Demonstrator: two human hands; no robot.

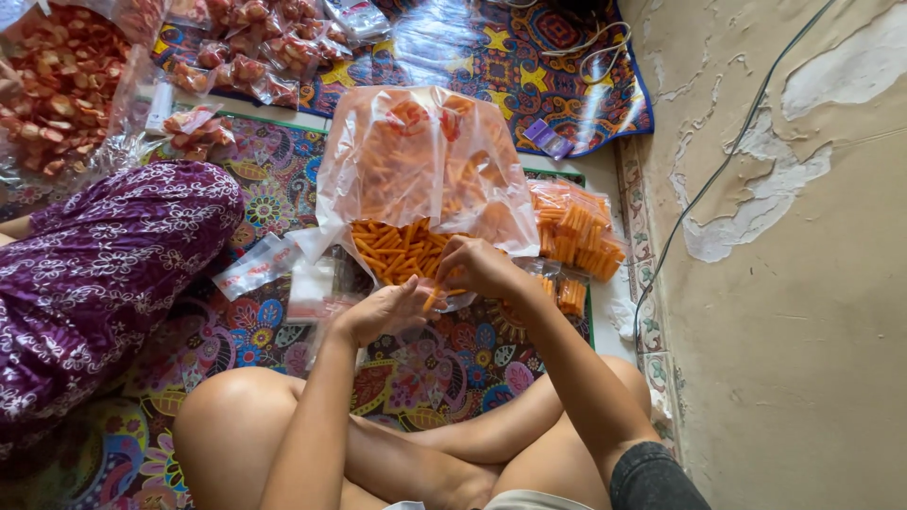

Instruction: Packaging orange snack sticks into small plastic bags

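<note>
On the far left we see a big clear bag of red snacks (57,85), and below it someone else's knee in purple flowered cloth (104,264). Next come little empty clear bags (257,266) lying on the bright flowered mat (444,364). Then comes our left hand (383,312). It is cupped, with its fingers curled around a small clear bag (444,300) that is hard to see well. Just above sits the big clear bag of orange sticks (416,198), open at the front. The sticks are thin, short and bright orange, all piled up. Our right hand (482,267) rests at the mouth of that bag, fingers pinched together on a few orange sticks (433,298) over the small bag. To the right lie small packed bags of sticks (576,231), then the cracked wall (794,283).
</note>
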